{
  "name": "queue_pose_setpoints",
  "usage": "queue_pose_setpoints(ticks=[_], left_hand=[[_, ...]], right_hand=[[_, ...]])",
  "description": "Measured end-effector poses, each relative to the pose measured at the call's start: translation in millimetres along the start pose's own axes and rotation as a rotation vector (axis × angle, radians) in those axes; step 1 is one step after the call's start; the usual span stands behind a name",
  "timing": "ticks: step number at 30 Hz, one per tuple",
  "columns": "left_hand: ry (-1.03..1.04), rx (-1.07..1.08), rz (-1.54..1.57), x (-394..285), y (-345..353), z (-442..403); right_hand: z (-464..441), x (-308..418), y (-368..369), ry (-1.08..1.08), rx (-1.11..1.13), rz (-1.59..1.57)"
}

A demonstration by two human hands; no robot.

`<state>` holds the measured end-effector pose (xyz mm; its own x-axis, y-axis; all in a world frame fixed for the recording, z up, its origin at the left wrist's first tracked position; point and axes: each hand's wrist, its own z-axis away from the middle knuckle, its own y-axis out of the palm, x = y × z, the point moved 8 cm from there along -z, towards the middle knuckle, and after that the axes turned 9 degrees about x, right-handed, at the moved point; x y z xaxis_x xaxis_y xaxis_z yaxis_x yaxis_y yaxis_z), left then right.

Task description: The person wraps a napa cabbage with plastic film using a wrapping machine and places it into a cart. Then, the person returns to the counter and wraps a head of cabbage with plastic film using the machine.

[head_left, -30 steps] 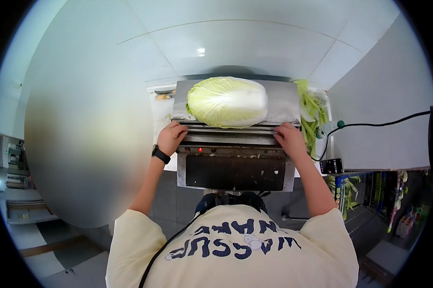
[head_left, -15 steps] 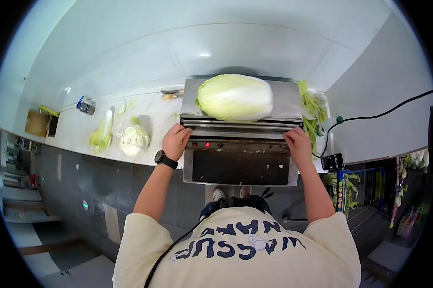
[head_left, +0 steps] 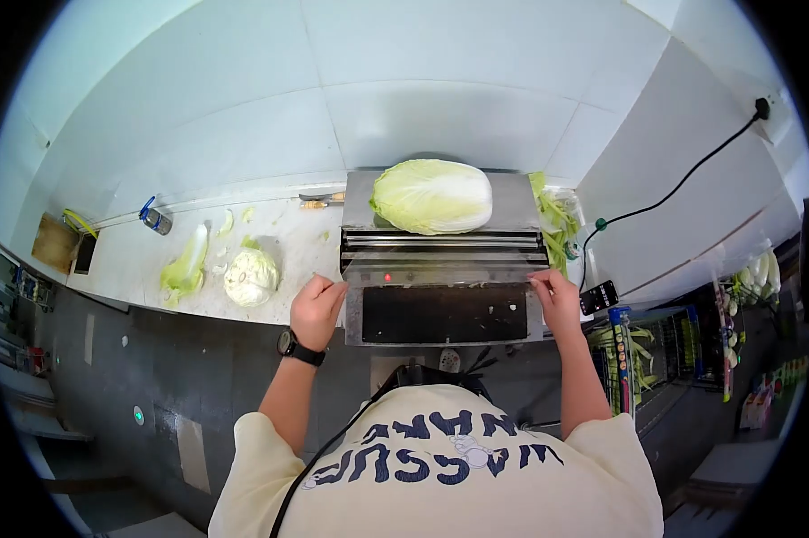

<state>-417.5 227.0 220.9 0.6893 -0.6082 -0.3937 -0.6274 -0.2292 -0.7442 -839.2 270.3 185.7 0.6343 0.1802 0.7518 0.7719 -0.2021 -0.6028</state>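
Observation:
My left hand, with a black watch at the wrist, pinches one corner of a sheet of clear plastic film. The opposite corner is pinched between the fingers of my right hand. Stretched between them, the film runs back over the front of a metal wrapping machine to its rollers. A red light glows on the machine's front, above its dark plate. Behind the rollers, a whole napa cabbage lies on its side on the metal top.
On the white counter to the left are a trimmed cabbage, a loose leaf, knives and a jar. Leafy trimmings, a phone and a black cable are right, near a cart.
Both hands have come away from the rollers toward my body, drawing the film out over the machine's front. My view has tilted, showing more wall.

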Motion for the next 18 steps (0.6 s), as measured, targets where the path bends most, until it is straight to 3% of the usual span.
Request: queue_pose_setpoints(ticks=[9,18], left_hand=[[-0.11,0.014,0.087,-38,-81,-27],[-0.089,0.035,0.234,-6,-105,-158]], right_hand=[[2,84,-55,-0.058,-0.085,0.038],[-124,104,-101,-0.113,-0.052,-0.117]])
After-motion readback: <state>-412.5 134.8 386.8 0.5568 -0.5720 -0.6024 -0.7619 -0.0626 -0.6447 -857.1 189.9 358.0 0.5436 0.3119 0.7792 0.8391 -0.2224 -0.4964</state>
